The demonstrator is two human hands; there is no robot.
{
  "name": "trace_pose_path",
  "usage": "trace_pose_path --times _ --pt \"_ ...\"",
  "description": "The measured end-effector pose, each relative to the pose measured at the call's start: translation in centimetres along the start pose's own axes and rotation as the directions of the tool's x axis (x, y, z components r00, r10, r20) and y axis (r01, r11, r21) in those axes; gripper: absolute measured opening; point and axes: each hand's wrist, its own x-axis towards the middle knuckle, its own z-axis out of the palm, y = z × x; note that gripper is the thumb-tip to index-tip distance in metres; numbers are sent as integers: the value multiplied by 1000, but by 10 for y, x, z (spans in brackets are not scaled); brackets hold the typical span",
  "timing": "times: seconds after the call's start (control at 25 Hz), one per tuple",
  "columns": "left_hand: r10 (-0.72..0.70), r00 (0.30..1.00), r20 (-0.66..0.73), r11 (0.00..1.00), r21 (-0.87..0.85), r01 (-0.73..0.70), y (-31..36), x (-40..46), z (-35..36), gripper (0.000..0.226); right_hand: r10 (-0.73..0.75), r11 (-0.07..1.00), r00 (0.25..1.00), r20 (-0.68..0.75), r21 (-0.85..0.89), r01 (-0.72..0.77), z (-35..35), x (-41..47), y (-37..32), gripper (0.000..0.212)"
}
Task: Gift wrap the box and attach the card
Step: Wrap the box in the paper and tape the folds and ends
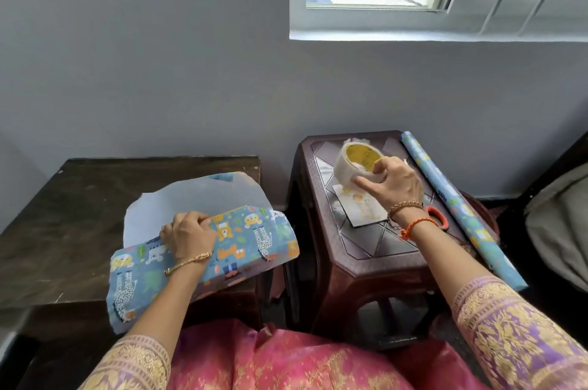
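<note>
In the head view, the person is sitting before a dark desk (79, 214) and a brown plastic stool (366, 262) just to its right. The left hand (189, 235) is pressing down on the box (241, 240), its fingers curled over the folded edge of the animal-print paper (140, 278) that is covering the box. The box is lying at the desk's right near corner, with the paper's white underside sticking up behind it and a printed flap hanging over the near edge. The right hand (393, 181) is gripping a roll of clear tape (356, 162) above the stool, fingers closed around its rim. Under the tape, the card (359, 208) is lying flat on the stool top. A paper roll (458, 205) is lying along the stool's right side, with an orange-handled tool (437, 217), partly hidden by the wrist, touching it.
</note>
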Motion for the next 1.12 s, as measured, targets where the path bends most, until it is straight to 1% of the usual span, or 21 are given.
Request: trace_pose_path --times 0.12,0.2,0.28,0.32,0.4,0.44,0.48,0.52,0.56,0.6,0.64,0.72,0.8,0.84,0.96,1.0,1.12 --pt "7 1000 15 1000 24 -7 -1 0 -2 23 -227 973 971 70 61 223 -8 -25 -4 34" --pt "12 1000 29 999 43 -13 -2 2 -2 24 -346 935 930 128 132 330 -18 -37 0 32" --pt "21 999 38 998 57 -23 -2 3 -1 25 -437 899 869 231 152 412 -28 -46 10 29" --pt "26 999 37 998 62 -28 -2 4 -1 25 -453 891 834 315 126 437 -31 -51 15 26" --pt "35 999 32 997 67 -37 -2 5 1 25 -414 891 776 476 38 452 -34 -58 19 19" --pt "39 999 29 997 68 -41 -3 6 1 25 -379 896 773 509 -8 444 -35 -59 19 17" --pt "42 999 28 997 65 -43 -4 6 1 25 -342 898 785 516 -65 434 -35 -59 16 18" --pt "47 999 25 997 56 -48 -4 6 1 25 -316 889 802 507 -138 437 -36 -60 11 23" --pt "52 998 23 997 48 -53 -5 6 1 25 -327 867 820 470 -197 458 -35 -61 4 29" --pt "56 998 23 997 44 -57 -5 6 2 25 -357 855 839 411 -217 470 -33 -64 -3 34" --pt "57 998 23 997 44 -58 -5 6 2 25 -371 876 870 324 -189 444 -30 -69 -12 37" --pt "56 998 23 997 49 -57 -5 6 2 25 -296 944 938 183 -97 317 -20 -83 -26 33" --pt "58 998 19 997 56 -59 -5 6 2 26 -170 977 971 170 -96 188 -9 -93 -30 29" --pt "63 998 16 996 58 -64 -5 7 2 26 -143 980 975 171 -111 163 -4 -95 -29 26" --pt "70 997 19 996 61 -71 -6 7 2 26 -188 980 981 51 -59 191 4 -98 -24 9" --pt "71 997 20 995 62 -72 -6 7 2 26 -210 976 978 8 -50 210 6 -99 -22 6" --pt "75 997 19 995 67 -76 -6 7 3 26 -289 957 954 -72 -58 286 10 -104 -25 14"
